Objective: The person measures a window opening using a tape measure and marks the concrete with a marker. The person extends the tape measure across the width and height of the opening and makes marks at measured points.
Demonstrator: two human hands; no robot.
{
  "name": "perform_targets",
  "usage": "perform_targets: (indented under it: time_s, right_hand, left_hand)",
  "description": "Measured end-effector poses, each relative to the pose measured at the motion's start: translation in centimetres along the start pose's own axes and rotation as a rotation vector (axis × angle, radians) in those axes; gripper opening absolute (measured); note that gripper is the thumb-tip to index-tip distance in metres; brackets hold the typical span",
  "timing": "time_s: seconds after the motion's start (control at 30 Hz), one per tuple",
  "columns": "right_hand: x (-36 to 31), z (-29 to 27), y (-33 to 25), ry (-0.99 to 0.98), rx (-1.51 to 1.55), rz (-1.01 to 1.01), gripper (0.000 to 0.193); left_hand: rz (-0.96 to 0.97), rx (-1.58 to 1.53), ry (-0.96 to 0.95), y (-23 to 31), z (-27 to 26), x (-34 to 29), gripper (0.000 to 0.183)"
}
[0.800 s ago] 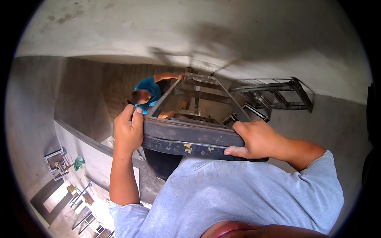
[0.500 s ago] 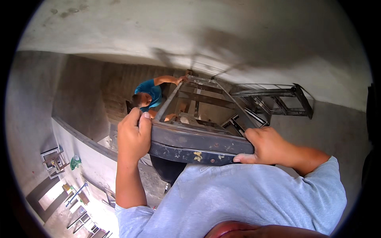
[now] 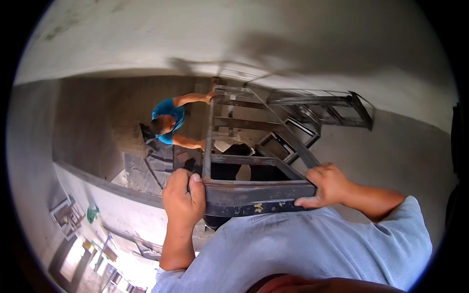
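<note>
Close to my chest is the near end of a dark, paint-flecked metal frame (image 3: 259, 196) with several crossbars, stretching away from me. My left hand (image 3: 183, 198) is wrapped around its left corner, the thumb on top. At the right corner, my right hand (image 3: 328, 185) grips the frame with the thumb beneath the end piece. A co-worker in a blue shirt (image 3: 168, 106) stands left of the frame, one hand on its far left end and the other on its left rail.
Another dark metal frame (image 3: 359, 108) leans near the wall at the right, with a smaller light-edged frame (image 3: 300, 132) beside it. A low parapet wall (image 3: 112, 190) runs along the left. Beyond it are a green bag (image 3: 92, 213) and a pale frame (image 3: 67, 217).
The frame has swung, so its far end has moved left and its near end slightly right and nearer me. Both my hands keep their grip. The co-worker now holds the left rail with a second hand.
</note>
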State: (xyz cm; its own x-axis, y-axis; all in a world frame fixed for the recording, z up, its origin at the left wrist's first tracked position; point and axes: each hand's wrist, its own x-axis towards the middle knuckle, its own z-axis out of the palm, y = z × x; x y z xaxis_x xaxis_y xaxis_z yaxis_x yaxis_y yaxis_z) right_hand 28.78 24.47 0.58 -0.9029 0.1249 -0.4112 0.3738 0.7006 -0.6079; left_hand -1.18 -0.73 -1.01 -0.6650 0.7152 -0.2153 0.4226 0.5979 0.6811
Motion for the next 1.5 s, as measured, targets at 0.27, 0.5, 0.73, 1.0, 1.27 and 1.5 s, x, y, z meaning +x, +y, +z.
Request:
perform_targets:
  time_s: [0.27,0.5,0.73,1.0,1.27,1.5]
  right_hand:
    - [0.0,-1.0,0.9,0.078,-0.008,-0.021,0.066]
    - [-0.9,0.4,0.5,0.076,-0.006,0.001,0.065]
    - [-0.3,-0.6,-0.4,-0.05,-0.011,0.054,0.068]
    - [0.4,-25.2,-8.5,1.095,-0.551,0.024,0.054]
    - [-0.8,-54.0,-4.0,1.787,-1.111,0.149,0.092]
    - [0.2,-54.3,-4.9,1.79,-1.256,0.101,0.102]
  left_hand:
    - [0.004,-0.019,-0.004,0.3,0.1,1.2,0.022]
    - [0.061,-0.023,-0.006,-0.5,-0.2,0.3,0.023]
    - [0.103,-0.027,0.009,-0.1,-0.8,0.7,0.02]
    - [0.098,0.057,0.091,-0.3,-0.2,1.1,0.024]
    - [0.044,0.058,0.073,-0.5,-0.1,0.6,0.025]
    - [0.044,-0.018,0.068,0.1,-0.6,0.9,0.023]
